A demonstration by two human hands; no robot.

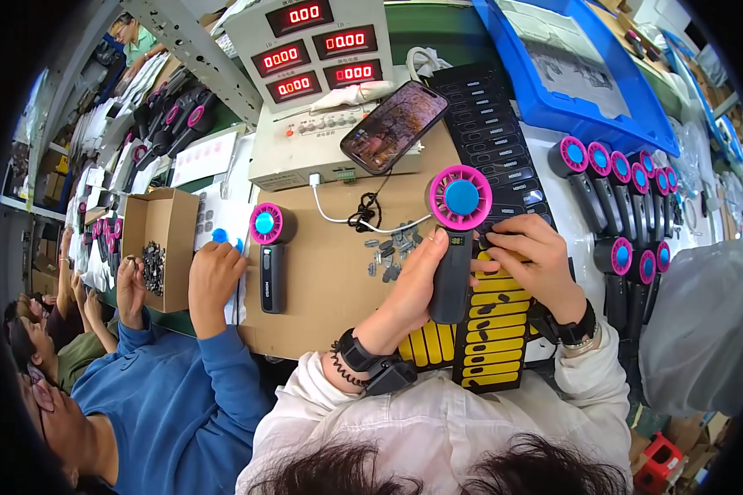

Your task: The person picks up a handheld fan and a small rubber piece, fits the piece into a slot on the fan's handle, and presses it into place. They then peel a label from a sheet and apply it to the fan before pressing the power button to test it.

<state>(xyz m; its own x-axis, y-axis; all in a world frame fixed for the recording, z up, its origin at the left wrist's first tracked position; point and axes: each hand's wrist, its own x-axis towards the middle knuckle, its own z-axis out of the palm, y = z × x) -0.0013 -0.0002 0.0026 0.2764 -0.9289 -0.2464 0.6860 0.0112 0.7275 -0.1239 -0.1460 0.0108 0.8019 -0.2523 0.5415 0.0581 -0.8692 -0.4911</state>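
Note:
My left hand (413,285) is closed around the dark grey handle of a handheld fan (450,285), which has a pink ring and blue centre and a small lit display below its head. My right hand (530,254) is beside the fan's neck, thumb and fingers bent together; whatever they pinch is too small to make out. Under my hands lies a black sheet with yellow strips (494,342), small dark pieces on some of them. Loose grey pieces (395,247) are scattered left of the fan. A second fan (271,260) lies farther left on the cardboard (322,289).
A tester (293,161) with red displays stands at the back, a phone (395,126) leaning on it and a white cable (330,216) running out. Several fans (607,186) and a blue tray (586,124) are right. A co-worker in blue (173,404) sits left by an open carton (163,247).

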